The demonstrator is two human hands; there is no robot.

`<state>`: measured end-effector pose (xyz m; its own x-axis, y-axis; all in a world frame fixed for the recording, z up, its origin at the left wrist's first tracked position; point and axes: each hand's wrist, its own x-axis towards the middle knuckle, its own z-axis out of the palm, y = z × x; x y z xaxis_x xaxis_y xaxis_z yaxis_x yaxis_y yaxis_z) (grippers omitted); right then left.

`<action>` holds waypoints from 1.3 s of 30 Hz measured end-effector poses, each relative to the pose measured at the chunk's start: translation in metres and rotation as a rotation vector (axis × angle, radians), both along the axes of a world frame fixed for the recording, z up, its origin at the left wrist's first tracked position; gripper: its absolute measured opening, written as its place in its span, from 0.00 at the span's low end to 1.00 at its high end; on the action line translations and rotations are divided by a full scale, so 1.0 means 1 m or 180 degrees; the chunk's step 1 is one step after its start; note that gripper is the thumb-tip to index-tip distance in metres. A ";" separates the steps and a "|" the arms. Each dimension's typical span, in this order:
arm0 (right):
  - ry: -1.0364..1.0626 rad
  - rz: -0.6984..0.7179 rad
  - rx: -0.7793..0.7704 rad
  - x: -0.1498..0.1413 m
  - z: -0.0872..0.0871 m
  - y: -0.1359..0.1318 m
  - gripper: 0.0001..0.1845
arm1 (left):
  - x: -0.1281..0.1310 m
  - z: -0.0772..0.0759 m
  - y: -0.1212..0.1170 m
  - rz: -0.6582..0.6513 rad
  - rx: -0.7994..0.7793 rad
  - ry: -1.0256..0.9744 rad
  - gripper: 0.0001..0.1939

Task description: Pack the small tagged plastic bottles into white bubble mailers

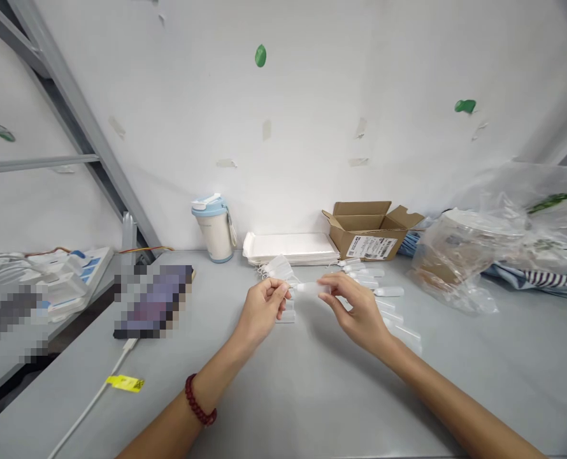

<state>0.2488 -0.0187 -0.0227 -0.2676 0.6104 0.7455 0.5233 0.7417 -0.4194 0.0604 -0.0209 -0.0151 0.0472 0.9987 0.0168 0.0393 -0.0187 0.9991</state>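
Above the table, my right hand (pixel 355 306) pinches the wide end of a small translucent white plastic tube (pixel 306 288), held level. My left hand (pixel 263 309) is closed at the narrow end, its fingertips pressed together on a thin piece too small to make out. Behind my left hand lie a few translucent pieces with small ring-like loops (pixel 263 271). Several similar translucent tubes (pixel 388 291) form a row beside and behind my right hand, which hides some of them. Short clear pieces (pixel 286 316) rest on the table between the hands.
A stack of flat white packets (pixel 293 247) and an open cardboard box (pixel 367 242) stand by the wall. Left of them is a cup (pixel 214 229). A blurred phone (pixel 154 303) with a white cable (pixel 92 401) lies left; plastic bags (pixel 460 255) sit at the right.
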 end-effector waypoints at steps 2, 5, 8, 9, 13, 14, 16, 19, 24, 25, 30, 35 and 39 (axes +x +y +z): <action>0.0036 -0.0061 0.0103 -0.004 -0.004 -0.002 0.08 | 0.003 -0.002 -0.001 0.0073 0.0007 -0.0017 0.12; 0.0144 -0.0107 0.0199 -0.009 -0.008 -0.006 0.08 | 0.004 -0.004 -0.003 0.0096 -0.0049 -0.0080 0.13; 0.0235 -0.0023 0.0267 -0.012 -0.009 -0.010 0.10 | 0.004 -0.003 -0.005 0.0100 -0.0114 -0.0134 0.13; 0.0251 -0.0001 0.0285 -0.012 -0.009 -0.011 0.10 | 0.004 -0.003 -0.006 0.0097 -0.0127 -0.0143 0.13; 0.0298 -0.0043 0.0362 -0.013 -0.008 -0.012 0.11 | 0.004 -0.001 -0.009 0.0050 -0.0173 -0.0081 0.13; 0.0312 -0.0061 0.0392 -0.013 -0.008 -0.013 0.11 | 0.005 -0.001 -0.010 0.0032 -0.0176 -0.0058 0.13; 0.0343 -0.0101 0.0442 -0.014 -0.009 -0.013 0.10 | 0.005 -0.001 -0.010 0.0012 -0.0164 -0.0063 0.13; 0.0362 -0.0160 0.0470 -0.016 -0.012 -0.014 0.10 | 0.005 -0.001 -0.010 0.0035 -0.0127 -0.0078 0.13; 0.0302 -0.0175 0.0442 -0.017 -0.014 -0.012 0.11 | 0.005 0.001 -0.009 0.0028 -0.0181 0.0015 0.13; 0.0285 -0.0170 0.0449 -0.017 -0.013 -0.011 0.11 | 0.004 0.002 -0.008 -0.0012 -0.0187 0.0008 0.13; 0.0251 -0.0266 0.0443 -0.015 -0.013 -0.005 0.10 | -0.005 0.009 0.000 0.0213 0.0017 -0.0076 0.12; 0.0373 -0.0319 0.0159 -0.012 -0.014 0.000 0.08 | -0.016 0.012 0.004 0.0167 -0.0114 0.0243 0.15; 0.0450 -0.0209 -0.0005 -0.012 -0.014 -0.002 0.08 | -0.014 0.009 0.003 -0.0242 -0.0147 0.0326 0.15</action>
<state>0.2363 -0.0204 -0.0369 -0.1194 0.6243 0.7720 0.5064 0.7071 -0.4935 0.0464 -0.0179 -0.0062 0.1218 0.9918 -0.0380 0.1413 0.0205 0.9898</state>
